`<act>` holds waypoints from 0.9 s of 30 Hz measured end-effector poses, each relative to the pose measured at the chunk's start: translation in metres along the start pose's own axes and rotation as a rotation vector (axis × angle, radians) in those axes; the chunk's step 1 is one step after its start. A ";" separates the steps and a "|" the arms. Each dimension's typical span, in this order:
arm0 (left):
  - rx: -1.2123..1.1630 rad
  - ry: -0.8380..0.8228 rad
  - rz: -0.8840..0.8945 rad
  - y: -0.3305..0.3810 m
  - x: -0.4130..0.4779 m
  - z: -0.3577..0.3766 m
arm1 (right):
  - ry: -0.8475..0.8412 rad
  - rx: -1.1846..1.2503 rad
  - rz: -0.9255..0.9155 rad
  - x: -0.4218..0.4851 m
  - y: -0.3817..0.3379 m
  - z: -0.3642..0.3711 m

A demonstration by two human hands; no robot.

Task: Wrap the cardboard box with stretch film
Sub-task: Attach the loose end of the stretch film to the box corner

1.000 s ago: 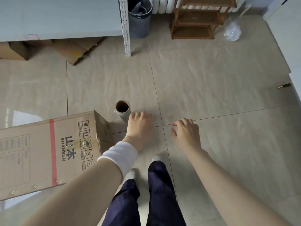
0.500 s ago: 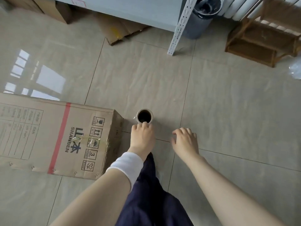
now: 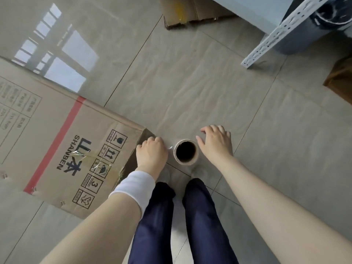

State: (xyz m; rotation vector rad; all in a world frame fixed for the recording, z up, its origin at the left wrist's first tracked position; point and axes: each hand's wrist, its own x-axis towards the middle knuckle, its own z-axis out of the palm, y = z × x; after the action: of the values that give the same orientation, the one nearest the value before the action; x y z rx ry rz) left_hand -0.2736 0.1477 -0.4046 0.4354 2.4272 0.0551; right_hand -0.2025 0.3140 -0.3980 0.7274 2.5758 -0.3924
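Note:
A large cardboard box [image 3: 57, 134] with a red stripe and black print lies flat on the tiled floor at the left. The stretch film roll [image 3: 186, 152] stands on end just right of the box's near corner, its dark core facing up. My left hand [image 3: 151, 152] is between that corner and the roll, fingers curled downward. A thin shiny strip of film [image 3: 170, 147] runs from the roll to those fingers, which seem to pinch it. My right hand [image 3: 216, 144] hovers at the roll's right side with fingers spread, thumb close to the rim.
Flattened cardboard [image 3: 190, 14] lies at the top under a grey shelf. A perforated metal shelf leg [image 3: 276, 35] and a dark bin [image 3: 314, 33] stand at the top right, a wooden rack [image 3: 341, 79] at the right edge. My legs [image 3: 190, 225] are below the roll.
My left hand slid from behind the roll to its left, beside the box corner, and curled its fingers. My right hand came up against the roll's right side. The view moved closer.

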 end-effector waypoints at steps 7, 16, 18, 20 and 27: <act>-0.933 -0.255 -0.530 -0.002 0.070 0.065 | -0.136 0.431 0.171 0.079 0.007 0.071; -1.195 -0.496 -0.851 -0.005 0.111 0.122 | -0.678 0.972 0.650 0.128 0.013 0.139; -1.122 -0.559 -0.801 -0.006 0.118 0.130 | -0.788 1.016 0.670 0.131 0.016 0.160; -0.964 -0.581 -0.709 -0.008 0.123 0.141 | -0.883 1.035 0.706 0.134 0.021 0.178; -1.071 -0.594 -0.727 -0.014 0.137 0.167 | -1.020 1.100 0.801 0.131 0.023 0.174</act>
State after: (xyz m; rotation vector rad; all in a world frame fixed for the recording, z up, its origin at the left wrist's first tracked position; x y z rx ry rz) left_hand -0.2731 0.1666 -0.6202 -0.7922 1.5293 0.7355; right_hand -0.2337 0.3237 -0.6149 1.3239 0.8622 -1.4297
